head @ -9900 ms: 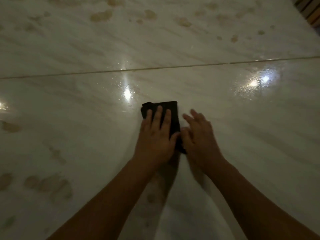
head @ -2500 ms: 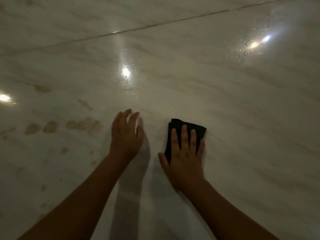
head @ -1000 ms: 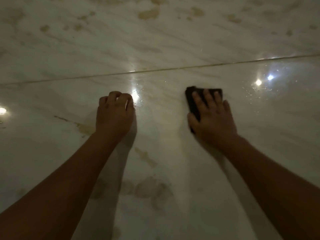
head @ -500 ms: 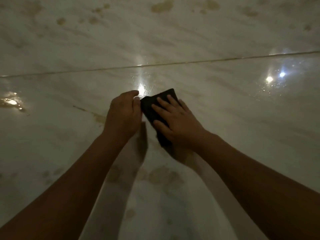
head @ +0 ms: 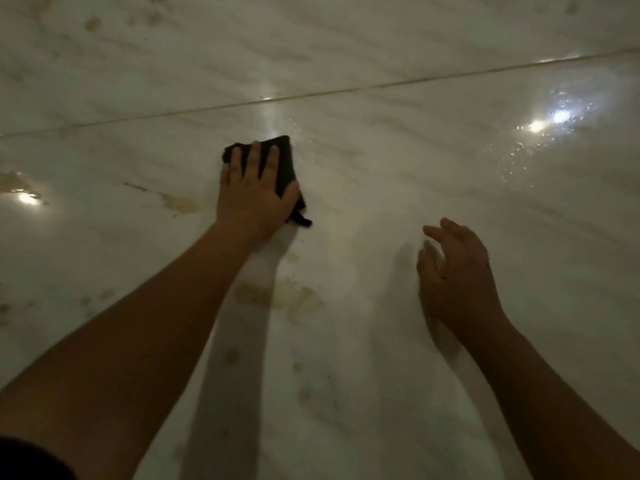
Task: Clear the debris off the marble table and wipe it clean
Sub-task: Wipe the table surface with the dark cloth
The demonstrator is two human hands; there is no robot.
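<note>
A folded black cloth (head: pixel 284 164) lies flat on the pale marble table (head: pixel 415 188) just left of centre. My left hand (head: pixel 254 192) presses down on the cloth with straight fingers spread over it. My right hand (head: pixel 453 271) hovers to the right, off the cloth, fingers loosely bent and holding nothing. Brownish stains (head: pixel 280 296) mark the marble below the cloth, and another streak (head: pixel 180 203) lies to its left.
A thin seam (head: pixel 346 91) runs across the marble beyond the cloth. Water droplets and light glare (head: pixel 540 128) shine at the right. More faint stains (head: pixel 92 23) dot the far slab, and a wet patch (head: pixel 20 188) sits at the left edge.
The cloth passed from my right hand to my left hand. My right hand let go and pulled back to the right and nearer to me.
</note>
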